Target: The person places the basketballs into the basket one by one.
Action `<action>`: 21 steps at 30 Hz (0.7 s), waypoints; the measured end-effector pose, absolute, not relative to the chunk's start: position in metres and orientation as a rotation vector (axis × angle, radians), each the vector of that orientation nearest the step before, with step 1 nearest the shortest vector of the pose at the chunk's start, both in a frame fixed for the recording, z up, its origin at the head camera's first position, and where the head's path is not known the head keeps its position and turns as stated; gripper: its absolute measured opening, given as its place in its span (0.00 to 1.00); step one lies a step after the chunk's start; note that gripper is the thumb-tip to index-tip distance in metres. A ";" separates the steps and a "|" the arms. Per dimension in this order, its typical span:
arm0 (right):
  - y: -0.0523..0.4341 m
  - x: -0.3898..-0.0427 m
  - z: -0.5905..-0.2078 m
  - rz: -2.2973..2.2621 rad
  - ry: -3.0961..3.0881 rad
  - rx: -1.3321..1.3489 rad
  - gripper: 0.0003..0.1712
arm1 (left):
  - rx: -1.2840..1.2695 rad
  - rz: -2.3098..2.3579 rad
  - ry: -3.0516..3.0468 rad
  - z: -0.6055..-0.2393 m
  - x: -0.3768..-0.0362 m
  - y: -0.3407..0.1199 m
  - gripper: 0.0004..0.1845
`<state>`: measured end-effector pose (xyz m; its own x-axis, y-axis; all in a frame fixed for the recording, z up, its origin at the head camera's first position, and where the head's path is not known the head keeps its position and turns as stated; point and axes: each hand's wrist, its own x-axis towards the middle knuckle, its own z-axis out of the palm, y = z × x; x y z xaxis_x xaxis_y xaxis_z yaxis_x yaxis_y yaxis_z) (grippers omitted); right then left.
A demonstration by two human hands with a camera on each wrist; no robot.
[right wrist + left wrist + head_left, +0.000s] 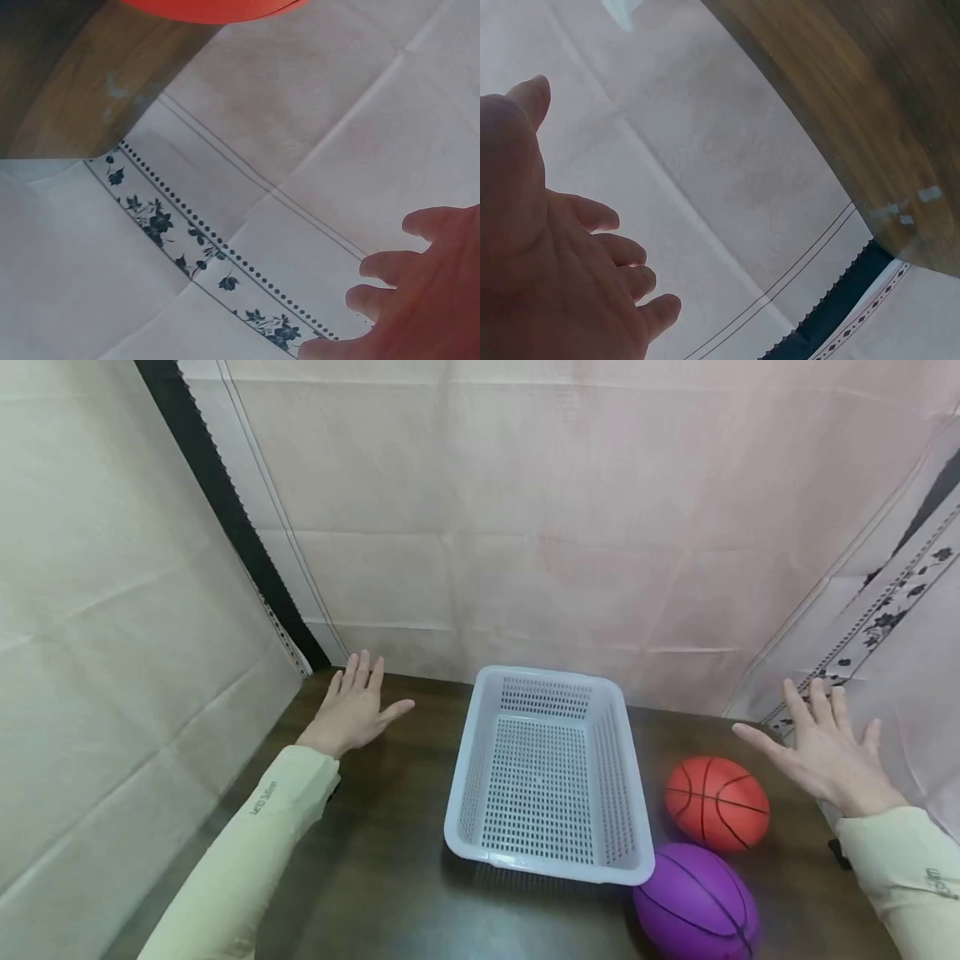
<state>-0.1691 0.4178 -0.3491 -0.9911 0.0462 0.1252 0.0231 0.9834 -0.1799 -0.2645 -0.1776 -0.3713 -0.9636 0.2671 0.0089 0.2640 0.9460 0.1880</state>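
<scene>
Both hands spread, fingers released, holding nothing. Right hand (825, 752) hovers just beside orange ball (717, 802); left hand (352, 710) over counter (375, 860), apart from basket (547, 852). Advise: cup ball from above, wide grip; purple ball (696, 906) lies touching, may roll.

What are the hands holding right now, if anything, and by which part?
Nothing is held. The left hand and right hand are both spread open above the table, apart from the basket and balls.

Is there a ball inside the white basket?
No, the white basket holds nothing; the orange ball and the purple ball both lie on the table to its right.
</scene>
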 end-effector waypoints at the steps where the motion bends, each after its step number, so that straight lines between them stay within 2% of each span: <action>1: 0.418 -0.169 -0.349 0.268 -3.000 -0.055 0.56 | 0.422 0.295 3.087 -0.372 -0.265 -0.177 0.50; 8: 0.423 -0.161 -0.344 0.273 -3.009 -0.071 0.56 | 0.490 0.370 3.141 -0.381 -0.253 -0.164 0.52; 17: 0.430 -0.101 -0.345 0.309 -2.949 -0.092 0.59 | 0.632 0.884 2.947 -0.420 -0.177 -0.103 0.53; 21: 0.432 -0.069 -0.350 0.442 -2.827 0.023 0.58 | 0.647 1.080 2.850 -0.437 -0.152 -0.085 0.54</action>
<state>-0.0693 0.4320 -0.3500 -0.9610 0.0270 0.2754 -0.0583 0.9531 -0.2970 -0.1522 -0.0854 -0.4371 -0.9134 0.3889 0.1204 0.3711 0.6735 0.6393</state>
